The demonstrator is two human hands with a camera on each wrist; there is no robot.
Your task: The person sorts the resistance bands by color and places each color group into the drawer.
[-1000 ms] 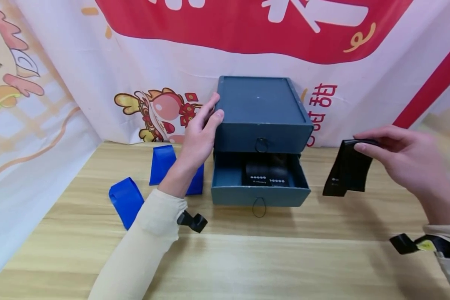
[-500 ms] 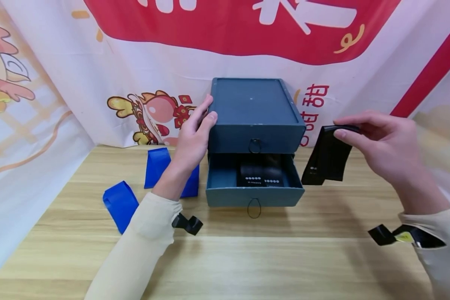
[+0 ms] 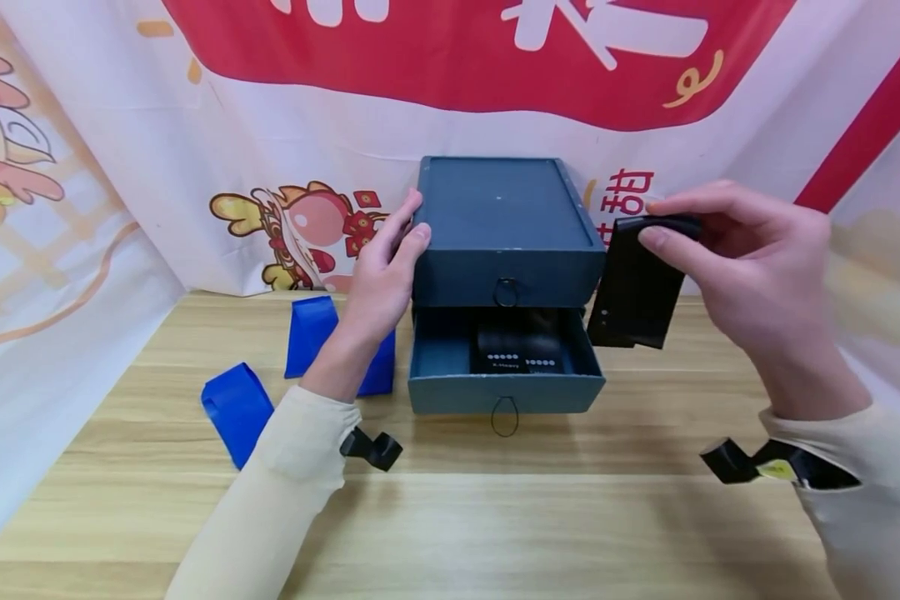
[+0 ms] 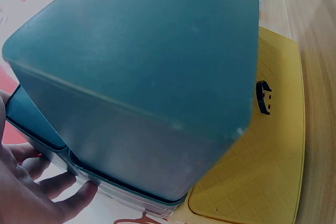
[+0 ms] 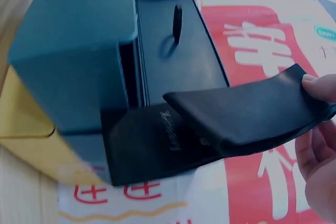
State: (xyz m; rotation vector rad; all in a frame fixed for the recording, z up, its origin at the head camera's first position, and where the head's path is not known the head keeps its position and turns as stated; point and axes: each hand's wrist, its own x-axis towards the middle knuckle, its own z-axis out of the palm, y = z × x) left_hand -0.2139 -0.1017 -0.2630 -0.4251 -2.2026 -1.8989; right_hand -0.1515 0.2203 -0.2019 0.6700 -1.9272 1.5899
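Observation:
In the head view my right hand [image 3: 757, 275] pinches the top of a folded black resistance band [image 3: 633, 287], which hangs just right of a dark blue drawer box [image 3: 508, 204]. The right wrist view shows the band's [image 5: 257, 108] two layers spread apart. My left hand [image 3: 381, 279] rests against the left side of the top drawer, its fingers [image 4: 79, 200] laid along that side. Below, a pulled-out blue drawer [image 3: 506, 395] contains black resistance bands [image 3: 521, 343] with white print, one reading "X-Heavy". The top drawer [image 3: 465, 279] is closed.
Several blue bands lie left of the box: one blue band [image 3: 240, 410] near the left arm, another blue band [image 3: 309, 333] behind it. A yellow drawer front [image 4: 281, 161] with a black loop sits beneath the blue drawer. A printed cloth [image 3: 330, 125] hangs behind the wooden table [image 3: 487, 533].
My right hand has carried the black band left and upward, closer to the box. My left hand stays on the box side. The camera view has shifted slightly.

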